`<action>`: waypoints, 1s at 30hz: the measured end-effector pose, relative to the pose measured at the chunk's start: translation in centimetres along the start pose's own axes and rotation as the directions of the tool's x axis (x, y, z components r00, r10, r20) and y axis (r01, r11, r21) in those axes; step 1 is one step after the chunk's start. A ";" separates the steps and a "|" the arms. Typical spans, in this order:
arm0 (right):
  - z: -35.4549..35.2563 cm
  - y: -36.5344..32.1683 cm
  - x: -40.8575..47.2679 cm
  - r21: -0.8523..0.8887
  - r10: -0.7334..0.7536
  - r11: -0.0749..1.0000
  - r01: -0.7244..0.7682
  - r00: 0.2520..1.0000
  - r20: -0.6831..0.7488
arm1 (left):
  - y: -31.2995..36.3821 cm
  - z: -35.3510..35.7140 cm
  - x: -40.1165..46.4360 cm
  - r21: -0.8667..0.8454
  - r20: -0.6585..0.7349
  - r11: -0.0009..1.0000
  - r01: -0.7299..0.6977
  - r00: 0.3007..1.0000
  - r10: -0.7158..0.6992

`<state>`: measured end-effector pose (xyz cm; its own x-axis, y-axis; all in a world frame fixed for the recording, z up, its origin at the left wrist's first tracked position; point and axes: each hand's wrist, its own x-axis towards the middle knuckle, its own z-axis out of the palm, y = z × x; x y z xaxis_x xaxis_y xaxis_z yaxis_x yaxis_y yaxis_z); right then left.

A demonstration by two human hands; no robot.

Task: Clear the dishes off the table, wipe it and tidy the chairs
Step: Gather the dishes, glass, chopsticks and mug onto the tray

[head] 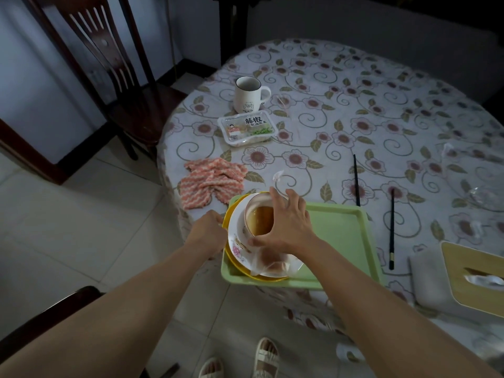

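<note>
The right hand (286, 222) gripped a glass bowl (257, 216) of brown liquid from above, on stacked plates (240, 246) in a green tray (341, 233) at the table (354, 110) edge. The left hand (208, 227) gripped the plates' left rim. A pink cloth (212, 181) lay just beyond.

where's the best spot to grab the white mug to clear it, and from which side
Take the white mug by its handle, coming in from the right. It stands upright and the loop juts out that way with bare tablecloth beside it. The snack pack lies just in front, so a near-side approach looks more cramped.
</note>
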<state>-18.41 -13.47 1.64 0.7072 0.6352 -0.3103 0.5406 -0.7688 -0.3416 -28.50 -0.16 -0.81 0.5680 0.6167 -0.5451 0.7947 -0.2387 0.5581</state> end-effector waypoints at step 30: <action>-11.9 15.0 -4.4 0.055 0.359 0.933 -0.356 0.906 -0.226 | 19.4 7.5 -3.4 0.059 -0.011 0.915 -0.400 0.916 0.401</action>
<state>-7.95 -28.65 8.47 0.9374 0.2829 -0.2031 0.2276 -0.9391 -0.2575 -13.41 -12.50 7.12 0.8366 0.4773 -0.2689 0.5127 -0.5093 0.6912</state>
